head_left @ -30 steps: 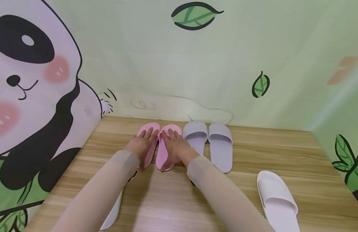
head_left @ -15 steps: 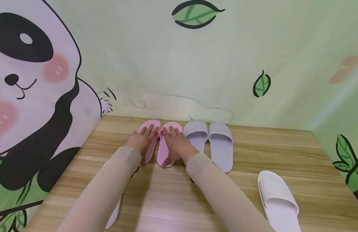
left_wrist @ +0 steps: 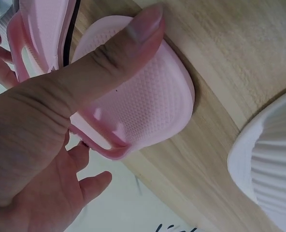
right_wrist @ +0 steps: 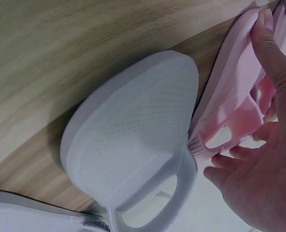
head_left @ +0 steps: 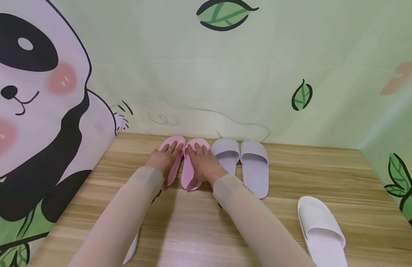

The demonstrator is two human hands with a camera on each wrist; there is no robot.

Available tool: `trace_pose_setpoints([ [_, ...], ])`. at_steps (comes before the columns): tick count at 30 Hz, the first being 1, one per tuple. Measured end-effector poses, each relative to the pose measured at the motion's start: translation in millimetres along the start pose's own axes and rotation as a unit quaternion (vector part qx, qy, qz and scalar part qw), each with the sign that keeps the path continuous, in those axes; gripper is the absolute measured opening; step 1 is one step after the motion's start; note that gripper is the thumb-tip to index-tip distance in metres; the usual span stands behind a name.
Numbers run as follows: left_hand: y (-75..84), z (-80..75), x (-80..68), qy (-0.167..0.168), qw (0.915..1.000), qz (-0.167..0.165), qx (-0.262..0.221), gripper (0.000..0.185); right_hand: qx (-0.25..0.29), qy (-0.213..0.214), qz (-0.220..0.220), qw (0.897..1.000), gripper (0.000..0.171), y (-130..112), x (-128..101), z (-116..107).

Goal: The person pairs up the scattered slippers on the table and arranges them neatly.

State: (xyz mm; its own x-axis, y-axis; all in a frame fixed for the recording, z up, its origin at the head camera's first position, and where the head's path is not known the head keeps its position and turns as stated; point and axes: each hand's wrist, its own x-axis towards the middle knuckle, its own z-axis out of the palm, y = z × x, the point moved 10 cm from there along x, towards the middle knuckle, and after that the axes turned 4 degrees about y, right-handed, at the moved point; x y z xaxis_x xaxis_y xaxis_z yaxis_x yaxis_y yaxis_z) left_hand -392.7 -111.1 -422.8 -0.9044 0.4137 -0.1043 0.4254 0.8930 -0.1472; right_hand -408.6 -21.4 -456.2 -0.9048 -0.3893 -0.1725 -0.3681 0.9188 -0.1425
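A pair of pink slippers stands side by side on the wooden floor against the wall. My left hand (head_left: pixel 161 162) lies over the left pink slipper (head_left: pixel 174 174), fingers stretched toward its strap and toe. In the left wrist view, the straight thumb crosses the heel end of that pink slipper (left_wrist: pixel 162 104). Over the right pink slipper (head_left: pixel 187 173) rests my right hand (head_left: pixel 205 165), its fingers spread across the strap. The right wrist view has its thumb along the heel of that pink slipper (right_wrist: pixel 230 79). The undersides of the fingers are partly hidden.
Two grey slippers, one (head_left: pixel 225 147) beside the other (head_left: pixel 255 174), stand just right of the pink pair. A white slipper (head_left: pixel 321 224) lies at the front right. My left sleeve mostly covers another white slipper (head_left: pixel 131 249). A painted wall (head_left: pixel 179 74) bounds the floor behind.
Both pink slippers have slid slightly toward the wall under my hands, so their toes sit a little farther back. The grey and white slippers keep their places.
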Motion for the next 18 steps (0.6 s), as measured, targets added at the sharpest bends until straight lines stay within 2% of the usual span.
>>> trace_pose_setpoints([
  [9, -5.9, 3.3, 1.6, 0.016, 0.9990, -0.006, -0.042, 0.156, -0.010, 0.000, 0.001, 1.000, 0.148, -2.7, 1.0, 0.9],
  [18, -9.3, 7.3, 6.1, -0.008, 0.9986, -0.024, -0.046, 0.154, -0.019, 0.007, 0.011, 1.000, 0.152, -0.3, 2.7, 1.3],
])
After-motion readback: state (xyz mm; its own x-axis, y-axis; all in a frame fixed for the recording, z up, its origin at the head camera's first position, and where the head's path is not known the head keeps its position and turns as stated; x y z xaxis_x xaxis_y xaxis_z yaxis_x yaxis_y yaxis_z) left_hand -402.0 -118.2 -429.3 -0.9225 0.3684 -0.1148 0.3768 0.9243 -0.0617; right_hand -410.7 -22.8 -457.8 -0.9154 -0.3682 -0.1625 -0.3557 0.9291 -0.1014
